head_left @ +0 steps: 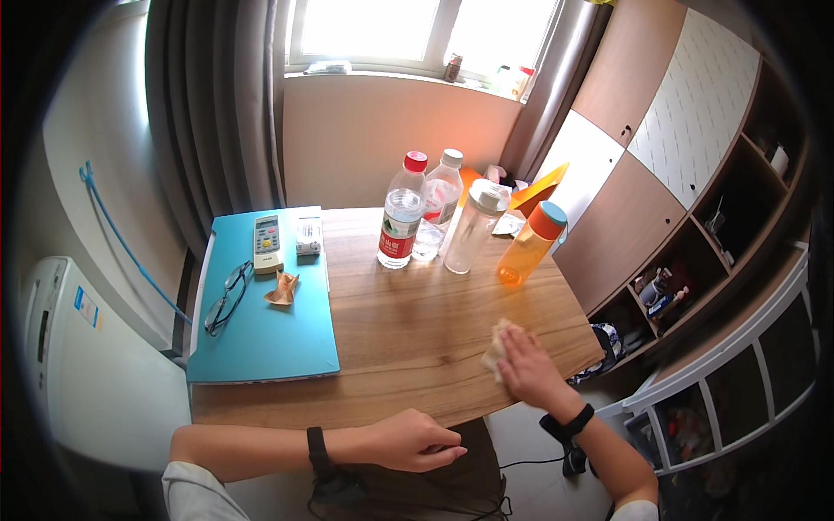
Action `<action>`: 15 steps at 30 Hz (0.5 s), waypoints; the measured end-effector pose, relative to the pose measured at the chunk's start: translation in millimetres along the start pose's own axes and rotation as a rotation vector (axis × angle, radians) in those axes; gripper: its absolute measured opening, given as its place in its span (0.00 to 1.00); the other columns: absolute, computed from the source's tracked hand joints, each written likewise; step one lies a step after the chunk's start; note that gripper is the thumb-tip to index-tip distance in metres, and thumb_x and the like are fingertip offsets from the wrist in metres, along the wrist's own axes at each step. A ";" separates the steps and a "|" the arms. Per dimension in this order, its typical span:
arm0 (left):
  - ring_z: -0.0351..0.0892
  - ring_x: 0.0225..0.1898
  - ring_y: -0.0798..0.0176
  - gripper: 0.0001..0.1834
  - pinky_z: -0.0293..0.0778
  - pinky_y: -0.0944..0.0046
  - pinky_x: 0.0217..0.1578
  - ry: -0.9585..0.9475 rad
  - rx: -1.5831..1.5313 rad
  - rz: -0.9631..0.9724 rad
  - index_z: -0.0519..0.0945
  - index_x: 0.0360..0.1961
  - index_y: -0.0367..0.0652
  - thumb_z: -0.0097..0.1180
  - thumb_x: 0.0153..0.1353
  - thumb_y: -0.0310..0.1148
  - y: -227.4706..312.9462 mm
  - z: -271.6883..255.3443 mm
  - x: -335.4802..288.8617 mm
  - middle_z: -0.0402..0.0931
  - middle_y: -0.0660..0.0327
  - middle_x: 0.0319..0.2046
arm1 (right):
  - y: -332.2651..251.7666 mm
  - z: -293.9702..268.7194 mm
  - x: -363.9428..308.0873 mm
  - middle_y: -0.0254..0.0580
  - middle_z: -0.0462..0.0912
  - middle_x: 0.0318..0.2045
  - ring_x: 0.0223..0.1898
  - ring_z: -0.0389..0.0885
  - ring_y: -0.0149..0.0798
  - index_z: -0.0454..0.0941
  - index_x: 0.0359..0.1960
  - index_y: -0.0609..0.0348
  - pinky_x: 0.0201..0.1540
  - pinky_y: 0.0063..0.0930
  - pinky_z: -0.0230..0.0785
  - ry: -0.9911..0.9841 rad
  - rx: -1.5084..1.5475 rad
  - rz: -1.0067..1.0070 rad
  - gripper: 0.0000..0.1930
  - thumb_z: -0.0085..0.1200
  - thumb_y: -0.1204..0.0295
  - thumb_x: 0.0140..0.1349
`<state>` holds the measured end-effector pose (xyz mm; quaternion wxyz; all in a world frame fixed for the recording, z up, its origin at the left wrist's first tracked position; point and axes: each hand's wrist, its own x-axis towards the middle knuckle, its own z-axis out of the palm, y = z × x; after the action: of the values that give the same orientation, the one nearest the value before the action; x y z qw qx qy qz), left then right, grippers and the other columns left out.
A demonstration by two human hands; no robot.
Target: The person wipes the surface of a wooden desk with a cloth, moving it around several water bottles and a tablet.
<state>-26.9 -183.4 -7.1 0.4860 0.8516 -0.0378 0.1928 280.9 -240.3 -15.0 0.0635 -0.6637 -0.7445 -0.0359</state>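
The right hand (528,366) rests palm-down on a beige cloth (493,354). The cloth lies on the table (408,339), toward the near right corner. Right-hand fingers: together; whether they clamp the cloth cannot be told. The left hand (415,440) is positioned at the near edge, fingers curled closed. Four bottles (470,234) stand toward the far edge. A blue folder (269,343) occupies the left edge.
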 end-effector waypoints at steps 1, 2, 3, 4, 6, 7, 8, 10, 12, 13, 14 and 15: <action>0.70 0.17 0.49 0.17 0.66 0.54 0.21 0.003 -0.003 0.013 0.76 0.24 0.42 0.57 0.72 0.36 -0.2 0.6 0.5 0.68 0.56 0.13 | 14.6 2.5 -1.0 0.62 0.66 0.71 0.74 0.62 0.56 0.62 0.71 0.69 0.76 0.54 0.49 0.000 -0.006 0.001 0.31 0.42 0.58 0.76; 0.70 0.17 0.49 0.17 0.66 0.54 0.21 0.004 -0.003 0.019 0.76 0.24 0.42 0.57 0.72 0.36 -0.1 1.0 1.3 0.68 0.56 0.13 | 27.8 4.2 -2.0 0.63 0.66 0.71 0.74 0.62 0.58 0.63 0.71 0.70 0.76 0.55 0.49 0.028 -0.008 0.073 0.31 0.42 0.58 0.76; 0.70 0.17 0.49 0.17 0.65 0.54 0.21 -0.004 0.001 0.012 0.76 0.24 0.42 0.57 0.72 0.36 -0.8 1.4 1.1 0.68 0.56 0.13 | 29.5 2.2 0.4 0.64 0.67 0.70 0.74 0.62 0.59 0.63 0.71 0.71 0.76 0.55 0.49 0.054 -0.005 0.142 0.31 0.42 0.58 0.75; 0.70 0.17 0.49 0.17 0.65 0.54 0.21 -0.012 0.005 0.006 0.76 0.25 0.42 0.57 0.72 0.36 -1.4 1.6 1.3 0.68 0.56 0.13 | 26.7 1.2 0.4 0.64 0.67 0.70 0.74 0.62 0.59 0.63 0.71 0.71 0.76 0.55 0.49 0.054 -0.007 0.140 0.31 0.42 0.58 0.75; 0.70 0.17 0.49 0.17 0.65 0.54 0.21 -0.006 0.014 0.020 0.76 0.24 0.42 0.57 0.72 0.36 -1.1 1.5 1.5 0.67 0.56 0.13 | 8.9 -3.2 -1.4 0.65 0.68 0.69 0.73 0.62 0.60 0.65 0.70 0.71 0.75 0.56 0.50 0.030 -0.106 0.034 0.30 0.42 0.59 0.75; 0.69 0.16 0.49 0.17 0.65 0.54 0.20 -0.001 0.024 0.034 0.76 0.24 0.42 0.57 0.72 0.36 0.4 1.2 1.0 0.67 0.56 0.13 | -4.7 -3.2 -2.2 0.65 0.68 0.69 0.73 0.62 0.60 0.65 0.70 0.71 0.75 0.56 0.50 0.031 -0.104 0.034 0.30 0.42 0.59 0.75; 0.69 0.16 0.49 0.17 0.65 0.54 0.20 -0.002 0.025 0.033 0.76 0.24 0.42 0.57 0.72 0.36 2.0 0.7 -0.2 0.67 0.56 0.13 | -21.6 -0.9 -4.3 0.64 0.68 0.69 0.73 0.63 0.59 0.66 0.69 0.71 0.75 0.56 0.51 0.038 -0.076 -0.047 0.30 0.43 0.59 0.74; 0.69 0.16 0.49 0.16 0.64 0.54 0.19 0.076 -0.016 0.071 0.75 0.24 0.41 0.58 0.70 0.33 2.9 -1.1 -3.3 0.66 0.56 0.12 | -58.7 -3.3 -8.1 0.62 0.68 0.70 0.73 0.64 0.56 0.67 0.69 0.70 0.75 0.55 0.51 0.023 -0.002 -0.185 0.29 0.45 0.60 0.74; 0.69 0.15 0.48 0.15 0.64 0.54 0.19 0.119 -0.019 0.091 0.75 0.24 0.41 0.58 0.70 0.31 -0.4 -1.4 -2.5 0.67 0.56 0.12 | -84.9 -7.6 -14.6 0.61 0.68 0.70 0.73 0.64 0.55 0.67 0.68 0.70 0.75 0.55 0.51 0.002 0.042 -0.232 0.29 0.46 0.60 0.73; 0.69 0.15 0.48 0.14 0.64 0.54 0.18 0.169 -0.018 0.104 0.75 0.24 0.41 0.59 0.69 0.29 -0.3 -1.4 -3.1 0.67 0.56 0.12 | -93.9 -7.4 -17.5 0.60 0.67 0.71 0.74 0.63 0.55 0.66 0.70 0.68 0.76 0.55 0.50 -0.020 0.121 -0.305 0.30 0.47 0.61 0.71; 0.69 0.15 0.48 0.14 0.64 0.54 0.18 0.168 -0.016 0.101 0.75 0.24 0.41 0.59 0.69 0.29 0.8 -1.3 -2.7 0.67 0.56 0.12 | -99.9 -8.0 -18.8 0.58 0.65 0.72 0.75 0.62 0.55 0.64 0.71 0.67 0.76 0.56 0.49 -0.042 0.201 -0.380 0.32 0.48 0.61 0.69; 0.69 0.14 0.49 0.13 0.64 0.55 0.18 0.200 -0.018 0.093 0.75 0.24 0.41 0.59 0.68 0.29 3.0 -0.7 -1.4 0.67 0.56 0.12 | -103.1 -9.8 -19.3 0.57 0.66 0.72 0.75 0.62 0.53 0.64 0.72 0.66 0.77 0.55 0.49 -0.037 0.178 -0.393 0.34 0.50 0.61 0.66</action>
<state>-29.1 -184.5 -4.9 0.4856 0.8210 -0.0301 0.2988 181.2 -272.7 -4.8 0.0998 -0.4979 -0.8609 0.0305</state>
